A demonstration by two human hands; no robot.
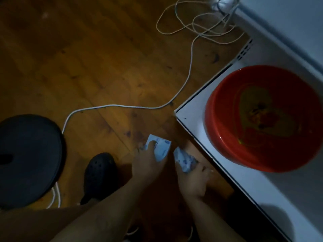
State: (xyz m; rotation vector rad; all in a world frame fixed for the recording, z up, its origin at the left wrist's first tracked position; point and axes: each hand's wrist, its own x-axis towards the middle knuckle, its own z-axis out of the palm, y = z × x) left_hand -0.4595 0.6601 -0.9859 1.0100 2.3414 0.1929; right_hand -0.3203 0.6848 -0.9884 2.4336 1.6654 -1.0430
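Both hands are held low over the wooden floor [104, 67], just beside the near corner of the white table [192, 123]. The left hand [147, 163] holds a flat paper piece [161, 149], white with blue print. Its fingers [151, 143] are curled and clamped on the sheet, with one digit lying across the printed upper face. The sheet projects forward and to the right of the hand. The right hand [192, 179] grips a crumpled paper piece [184, 162] of the same white and blue colouring. Its fingers [206, 172] are closed around the lower part of the wad, and the upper end protrudes toward the left hand. The two paper pieces are near each other but apart, with a narrow gap of floor visible between them. Neither piece touches the floor or the table. A red bowl [220, 137] with a heart pattern inside stands on the table, well to the right of the hands. A white cable [122, 106] runs across the floor from a tangle at the top of the view to a black round stool [29, 158] at the left. A black clog [99, 172] rests on the floor between the stool and the left forearm. Lighting is low, so the print on the paper cannot be read.
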